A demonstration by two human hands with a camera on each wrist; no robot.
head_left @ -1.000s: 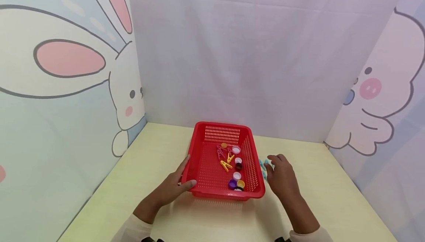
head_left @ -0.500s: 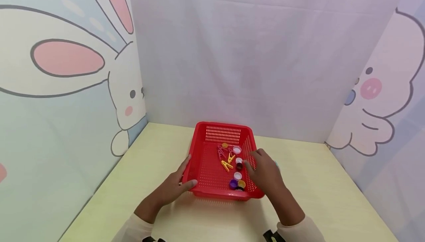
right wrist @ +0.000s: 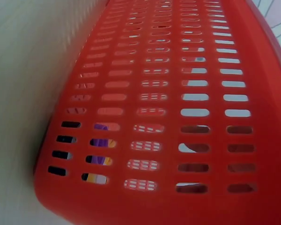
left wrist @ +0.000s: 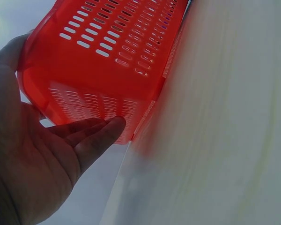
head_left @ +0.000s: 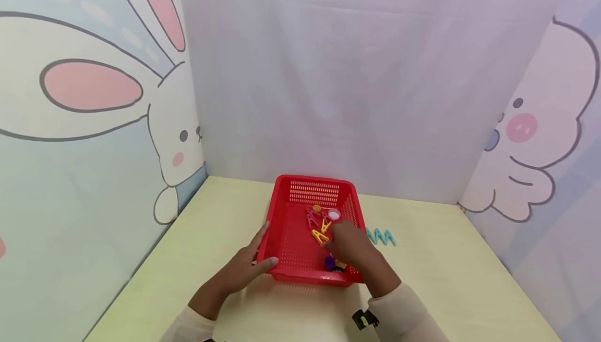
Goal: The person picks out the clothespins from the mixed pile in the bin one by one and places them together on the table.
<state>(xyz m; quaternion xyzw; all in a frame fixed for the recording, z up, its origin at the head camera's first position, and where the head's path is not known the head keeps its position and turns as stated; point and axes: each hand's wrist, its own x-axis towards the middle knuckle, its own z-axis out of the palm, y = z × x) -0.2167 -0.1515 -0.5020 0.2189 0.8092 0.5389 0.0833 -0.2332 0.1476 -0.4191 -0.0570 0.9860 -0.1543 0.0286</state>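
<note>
A red plastic basket (head_left: 281, 243) stands on the table, holding pink and yellow clothespins and several bottle caps. My left hand (head_left: 239, 266) grips its left rim near the front corner, thumb over the rim; in the left wrist view its fingers (left wrist: 100, 136) lie along the outer wall. My right hand (head_left: 352, 245) reaches down inside the basket's right part and covers some caps. Its fingertips are hidden, so what it touches cannot be seen. Near it are a yellow clothespin (head_left: 320, 236), a purple cap (head_left: 329, 263) and a white cap (head_left: 334, 215).
Light blue clothespins (head_left: 379, 236) lie in a row on the table just right of the basket. A pale curtain (head_left: 366, 97) hangs behind the table (head_left: 436, 258), with printed panels on both sides. In the right wrist view, the basket's slotted wall (right wrist: 117, 98) blocks most of the sight.
My right hand has moved left from beside the blue clothespins, over the right rim and into the basket, uncovering those clothespins. The left hand keeps its hold on the rim.
</note>
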